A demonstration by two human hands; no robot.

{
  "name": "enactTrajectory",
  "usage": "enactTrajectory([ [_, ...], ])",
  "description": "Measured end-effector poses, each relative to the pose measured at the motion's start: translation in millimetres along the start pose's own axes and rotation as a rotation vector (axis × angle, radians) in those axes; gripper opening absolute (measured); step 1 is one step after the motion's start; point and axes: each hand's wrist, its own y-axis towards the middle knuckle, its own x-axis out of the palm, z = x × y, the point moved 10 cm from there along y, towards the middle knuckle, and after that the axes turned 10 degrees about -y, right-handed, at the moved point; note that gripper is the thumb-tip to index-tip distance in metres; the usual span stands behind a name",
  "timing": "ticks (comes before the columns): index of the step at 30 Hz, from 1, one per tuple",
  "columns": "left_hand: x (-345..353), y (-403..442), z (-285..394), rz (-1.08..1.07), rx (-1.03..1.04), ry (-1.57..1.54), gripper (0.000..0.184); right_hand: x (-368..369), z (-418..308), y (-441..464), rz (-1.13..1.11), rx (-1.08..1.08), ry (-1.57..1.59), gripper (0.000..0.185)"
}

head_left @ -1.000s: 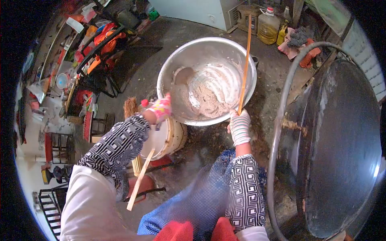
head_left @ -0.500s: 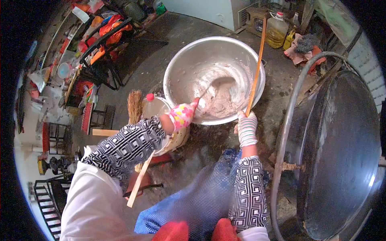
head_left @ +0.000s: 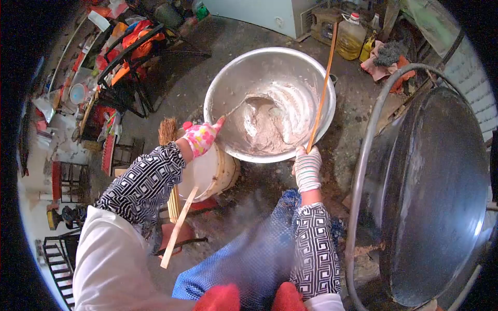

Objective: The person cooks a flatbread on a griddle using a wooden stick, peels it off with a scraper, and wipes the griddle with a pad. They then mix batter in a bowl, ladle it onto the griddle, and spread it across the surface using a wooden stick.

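Head view: dark, stained concrete floor (head_left: 176,98) underlies the work area. Clock positions refer to the centre of the metal bowl (head_left: 244,75), with 12 o'clock at the top of the view. At 12 o'clock stands a white cabinet (head_left: 254,15); at 2 o'clock, an oil jug (head_left: 350,41); at 4 o'clock, a large black pan (head_left: 441,186) behind a curved metal bar (head_left: 365,140).

The bowl contains a pale, thick paste (head_left: 272,127), smeared up its wall. At 8 o'clock, the left hand (head_left: 202,138), gloved, is closed around the handle of a ladle (head_left: 249,99), whose head rests in the paste near the centre. At 5 o'clock, the right hand (head_left: 307,168), also gloved, is closed around the lower end of a wooden stick (head_left: 324,88), which passes across the bowl's right side towards 1 o'clock. Contact between this hand and the rim cannot be determined.

Caution: a hard sideways pull on the ladle in stiff paste could shift or tip the bowl; its support is hidden. Inward tilt of the stick could foul the ladle. A wide elbow swing could strike the lidded bucket (head_left: 205,171), between 7 and 8 o'clock, and dislodge the wooden strip (head_left: 179,228) against it.
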Motion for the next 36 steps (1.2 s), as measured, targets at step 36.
enactTrajectory([
  [36, -22, -59, 45, -0.685, -0.184, -0.625, 0.056, 1, -10, 1, 0.04, -0.044, -0.131, 0.024],
])
